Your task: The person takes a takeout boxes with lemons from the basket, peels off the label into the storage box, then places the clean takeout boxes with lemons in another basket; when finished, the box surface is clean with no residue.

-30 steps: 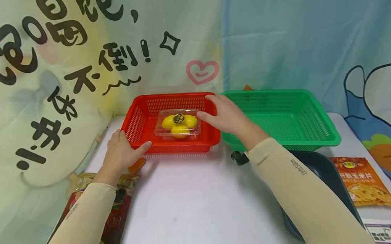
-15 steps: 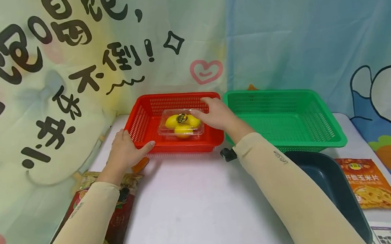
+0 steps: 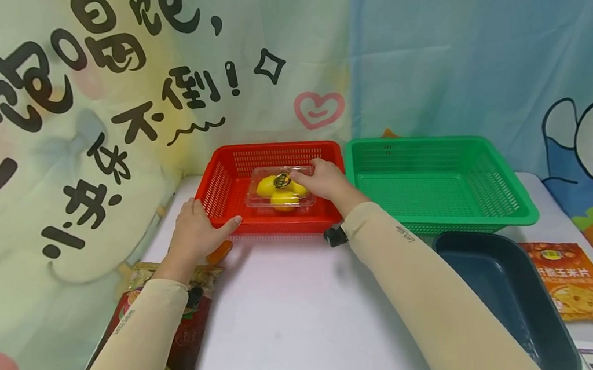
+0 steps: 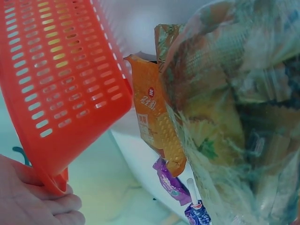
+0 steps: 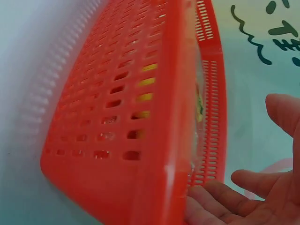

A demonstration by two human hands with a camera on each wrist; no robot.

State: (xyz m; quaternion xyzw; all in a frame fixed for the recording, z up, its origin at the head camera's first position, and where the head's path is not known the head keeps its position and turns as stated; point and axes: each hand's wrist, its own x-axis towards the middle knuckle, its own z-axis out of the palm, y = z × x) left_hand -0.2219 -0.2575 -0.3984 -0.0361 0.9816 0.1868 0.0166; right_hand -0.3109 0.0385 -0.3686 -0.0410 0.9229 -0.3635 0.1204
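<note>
A red plastic basket (image 3: 273,226) sits at the back of the table. In it is a clear plastic clamshell box (image 3: 256,198) with yellow lemons (image 3: 284,199) and a round dark label. My left hand (image 3: 195,230) grips the basket's left front corner; in the left wrist view its fingers (image 4: 61,204) curl at the rim. My right hand (image 3: 328,183) reaches over the basket's right side, thumb and fingers spread at the box's right end. The right wrist view shows those fingers (image 5: 225,199) loosely extended past the rim, partly hidden by it.
A green basket (image 3: 529,213) stands right of the red one, with a dark blue tray (image 3: 512,272) before it. An orange snack bag (image 3: 576,282) lies at far right. Large snack bags (image 3: 190,338) lie under the left forearm, with an orange packet (image 4: 152,108) beside the red basket.
My right hand has moved from the basket's right rim inward and down to the box's right end. The left hand stays at the left corner. The head view has shifted slightly.
</note>
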